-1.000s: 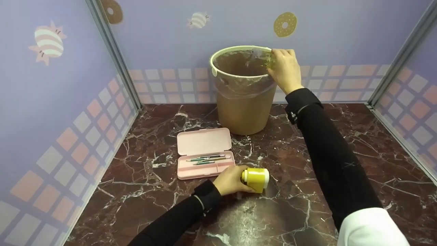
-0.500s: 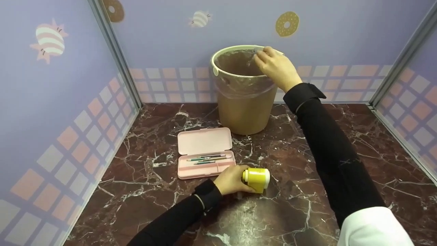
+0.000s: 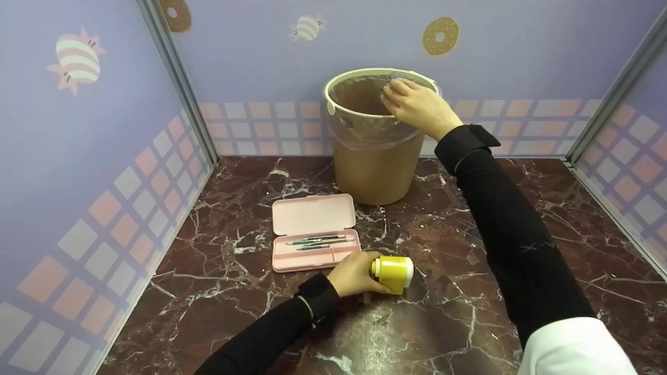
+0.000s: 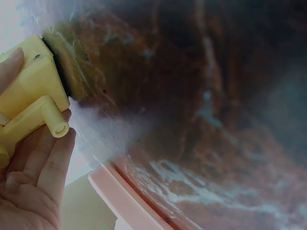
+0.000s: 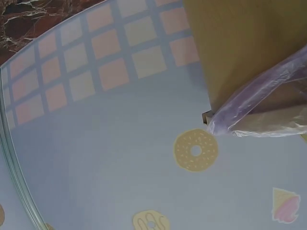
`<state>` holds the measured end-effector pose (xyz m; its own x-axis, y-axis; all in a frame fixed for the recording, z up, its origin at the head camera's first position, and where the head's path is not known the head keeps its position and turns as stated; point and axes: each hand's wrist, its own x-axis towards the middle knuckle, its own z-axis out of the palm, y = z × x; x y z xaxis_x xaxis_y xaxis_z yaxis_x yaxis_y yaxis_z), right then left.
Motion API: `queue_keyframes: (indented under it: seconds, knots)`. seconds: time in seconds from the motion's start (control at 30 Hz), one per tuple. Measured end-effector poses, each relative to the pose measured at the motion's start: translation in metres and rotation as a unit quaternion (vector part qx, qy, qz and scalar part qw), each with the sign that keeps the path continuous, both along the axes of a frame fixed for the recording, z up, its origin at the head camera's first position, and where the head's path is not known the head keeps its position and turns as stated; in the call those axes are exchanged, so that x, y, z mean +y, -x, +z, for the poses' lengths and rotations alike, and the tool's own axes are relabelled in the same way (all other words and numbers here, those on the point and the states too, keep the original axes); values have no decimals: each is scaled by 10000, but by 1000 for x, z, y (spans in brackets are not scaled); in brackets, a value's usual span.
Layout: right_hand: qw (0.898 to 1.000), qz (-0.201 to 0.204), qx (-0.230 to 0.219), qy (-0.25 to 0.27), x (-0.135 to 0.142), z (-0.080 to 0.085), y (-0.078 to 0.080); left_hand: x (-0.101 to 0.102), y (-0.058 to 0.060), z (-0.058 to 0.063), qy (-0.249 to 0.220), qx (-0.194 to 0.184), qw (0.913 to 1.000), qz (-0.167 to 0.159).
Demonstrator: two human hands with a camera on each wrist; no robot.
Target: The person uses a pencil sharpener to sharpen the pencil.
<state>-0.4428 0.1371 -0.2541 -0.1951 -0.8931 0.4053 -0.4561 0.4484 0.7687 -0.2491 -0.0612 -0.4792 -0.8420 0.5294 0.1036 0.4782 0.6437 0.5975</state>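
My left hand (image 3: 357, 274) grips a yellow hand-crank pencil sharpener (image 3: 393, 274) with a white end, low over the table. In the left wrist view the sharpener's crank (image 4: 53, 117) points outward, and the fingers (image 4: 50, 167) lie beneath the body. My right hand (image 3: 419, 107) is over the right side of the bin's mouth, its fingers bunched and pointing left and inward. I cannot tell whether they hold anything. The tan bin (image 3: 378, 172) has a pale rim and a clear plastic liner (image 5: 259, 93); the right wrist view shows the liner but no hand.
An open pink pencil case (image 3: 312, 216) with several pencils (image 3: 320, 240) lies just left of the left hand, in front of the bin. The dark marbled tabletop (image 3: 234, 323) is bounded by patterned lilac walls (image 3: 250, 57) at the back and both sides.
My right hand has shifted left from the bin's right rim to over its mouth, then dipped slightly. Greenish stuff seen beside its fingers earlier is out of sight. The left hand stays put with the pencil sharpener.
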Motion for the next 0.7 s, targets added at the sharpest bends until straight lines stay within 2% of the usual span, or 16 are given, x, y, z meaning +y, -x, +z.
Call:
queue_keyframes:
  seconds: [0.23,0.43,0.57,0.7]
  knots:
    - [10000,-31,85,-6,-1,-1,-1,0,0,-2,15,7,10000,11]
    - [9998,-158,-34,67,4,1,-1,1,1,-1,4,-46,10000,29]
    - [9960,-339,-613,559,10,0,-2,1,0,0,-14,-99,9999,60]
    - [9806,-262,-1194,1532,16,-2,-2,1,0,1,-3,-84,9999,70]
